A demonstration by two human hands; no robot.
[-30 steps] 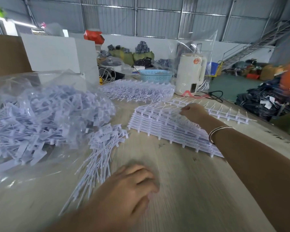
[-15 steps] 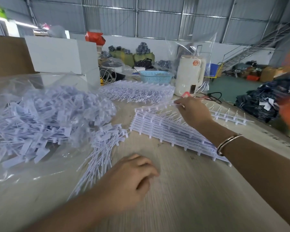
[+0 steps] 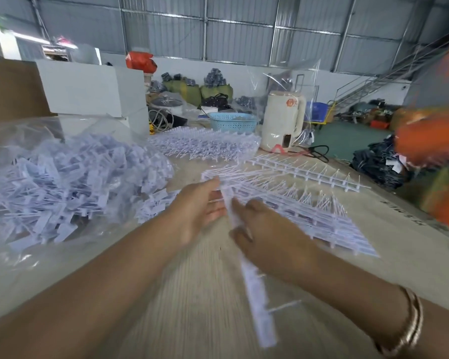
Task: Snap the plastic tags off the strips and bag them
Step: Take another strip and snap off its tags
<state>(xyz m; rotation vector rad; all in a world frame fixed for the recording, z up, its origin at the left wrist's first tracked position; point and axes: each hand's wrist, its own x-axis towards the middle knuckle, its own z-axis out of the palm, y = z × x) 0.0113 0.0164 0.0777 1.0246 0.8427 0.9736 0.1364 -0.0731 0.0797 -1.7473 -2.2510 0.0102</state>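
Observation:
A long white strip of plastic tags (image 3: pixel 254 288) runs from between my hands down toward me, blurred by motion. My right hand (image 3: pixel 267 237) grips it near its upper part, fingers curled round it. My left hand (image 3: pixel 200 206) reaches in from the left with straight fingers touching the strip's top end. A flat stack of tag strips (image 3: pixel 329 224) lies on the table just beyond my right hand. The clear plastic bag (image 3: pixel 62 182) full of loose tags sits at the left, with a small loose pile of tags (image 3: pixel 153 203) beside it.
A second clear bag of strips (image 3: pixel 213 146) lies further back, one single strip (image 3: pixel 309 169) to its right. Behind stand a cream kettle (image 3: pixel 283 123), a blue basket (image 3: pixel 232 121) and a white box (image 3: pixel 88 89). An orange blur (image 3: pixel 430 136) fills the right edge.
My right hand has lifted one strip off the stack and pulled it toward me. My left hand has left the table near the loose pile and moved up to the strip.

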